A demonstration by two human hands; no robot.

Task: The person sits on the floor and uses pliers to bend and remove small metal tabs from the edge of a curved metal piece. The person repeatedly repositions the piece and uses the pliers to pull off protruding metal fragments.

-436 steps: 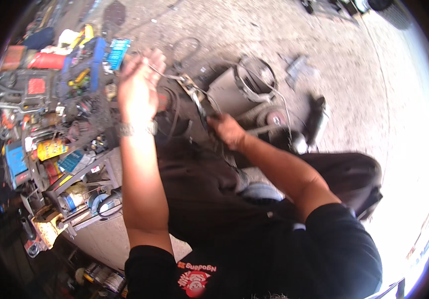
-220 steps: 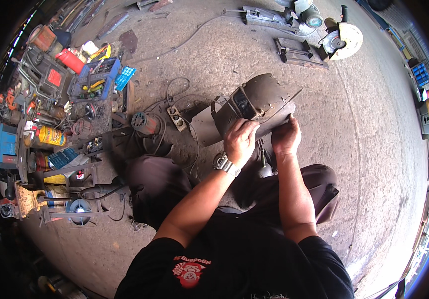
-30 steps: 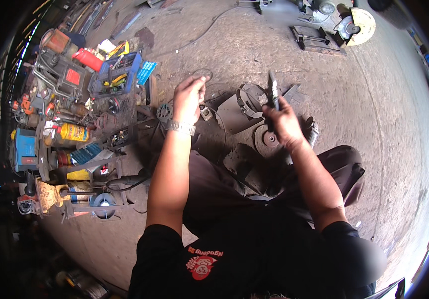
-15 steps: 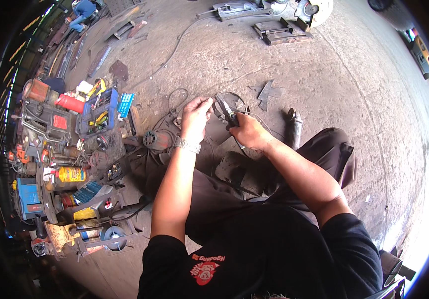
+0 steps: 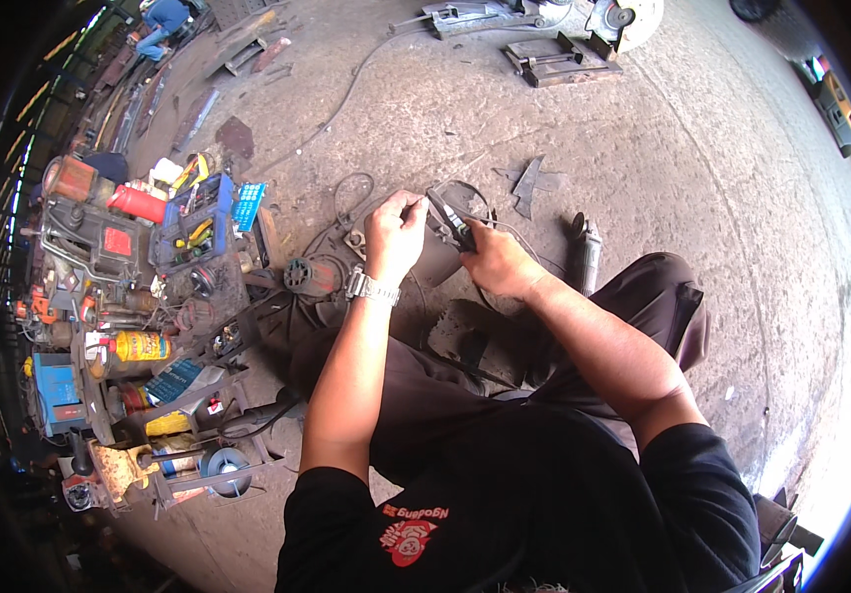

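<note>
Held between the hands, the dark clamp-like tool [image 5: 455, 219] looks stiff and fairly light, best gripped at its near-right end, where the right hand's [image 5: 500, 263] fingers wrap it; the left hand's [image 5: 395, 237] fingers press together beside its far-left tip, anything pinched indiscernible.

The right hand [image 5: 503, 263] holds a dark-handled tool [image 5: 458, 224] beside the left hand [image 5: 394, 237].

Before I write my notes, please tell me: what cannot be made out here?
Head view: whether the left hand holds anything, too small to tell.
Head view: gripped part of the tool, hidden by right hand.
Head view: top of the disc, cut by the upper edge.
</note>
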